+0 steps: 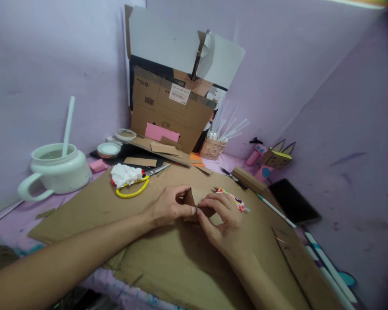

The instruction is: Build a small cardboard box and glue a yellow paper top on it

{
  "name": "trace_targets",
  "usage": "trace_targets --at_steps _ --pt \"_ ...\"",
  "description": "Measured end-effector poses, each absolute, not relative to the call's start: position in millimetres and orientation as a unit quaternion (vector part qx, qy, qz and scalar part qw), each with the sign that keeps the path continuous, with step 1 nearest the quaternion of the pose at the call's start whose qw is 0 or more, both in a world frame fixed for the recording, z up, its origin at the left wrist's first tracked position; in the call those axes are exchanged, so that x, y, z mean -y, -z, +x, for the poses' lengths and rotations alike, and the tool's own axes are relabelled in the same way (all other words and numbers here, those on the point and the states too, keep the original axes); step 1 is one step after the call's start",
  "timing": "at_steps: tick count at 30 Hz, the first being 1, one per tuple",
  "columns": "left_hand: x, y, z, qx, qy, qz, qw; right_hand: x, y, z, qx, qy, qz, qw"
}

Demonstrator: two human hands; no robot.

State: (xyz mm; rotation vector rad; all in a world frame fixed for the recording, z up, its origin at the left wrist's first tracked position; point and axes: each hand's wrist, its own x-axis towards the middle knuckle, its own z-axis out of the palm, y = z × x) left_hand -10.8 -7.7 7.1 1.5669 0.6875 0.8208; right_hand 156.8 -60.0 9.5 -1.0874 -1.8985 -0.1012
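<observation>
Nearest the camera are the bare left forearm (84,254) and the bare right forearm (261,277), which reach from the near left and near right toward the middle of the work surface. Between the hands is a small, folded piece of brown cardboard (189,198), positioned above a large, flat brown cardboard sheet (155,262). The left hand (168,206) grasps the piece from the left, thumb on the near side. The right hand (224,215) pinches it from the right between thumb and fingertips. The two thumbs are just beside each other.

Just beyond the right hand is a red-and-white patterned item (234,199), partly hidden by that hand. To the far left of the hands are scissors with yellow handles (134,192); a crumpled white tissue (126,175) rests against the handles. To the far right are a slim black pen (233,178), a long brown cardboard strip (249,181) and a black flat rectangular device (292,201).

At the left side is a rounded white pot with a loop handle (61,170); a pale straight stick (68,125) stands tilted in it. At the far side, an open cardboard box (174,107) stands by the wall. Just right of it, a small woven basket (212,148) holds thin white sticks (228,129).
</observation>
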Motion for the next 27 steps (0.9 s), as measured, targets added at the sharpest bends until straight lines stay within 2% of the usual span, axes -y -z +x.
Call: trace_targets --at_steps 12,20,23,27 --pt "8 -8 -11 -0.277 -0.346 0.678 0.586 60 -11 154 0.773 0.041 -0.435 0.460" --pt "-1 -3 -11 -0.259 -0.337 0.684 0.593 59 -12 155 0.789 0.039 -0.445 0.422" --pt "0 -5 -15 -0.321 -0.363 0.695 0.531 57 -12 153 0.795 0.046 -0.453 0.401" --pt "7 -15 -20 -0.335 -0.390 0.769 0.380 56 -12 150 0.794 0.049 -0.456 0.399"
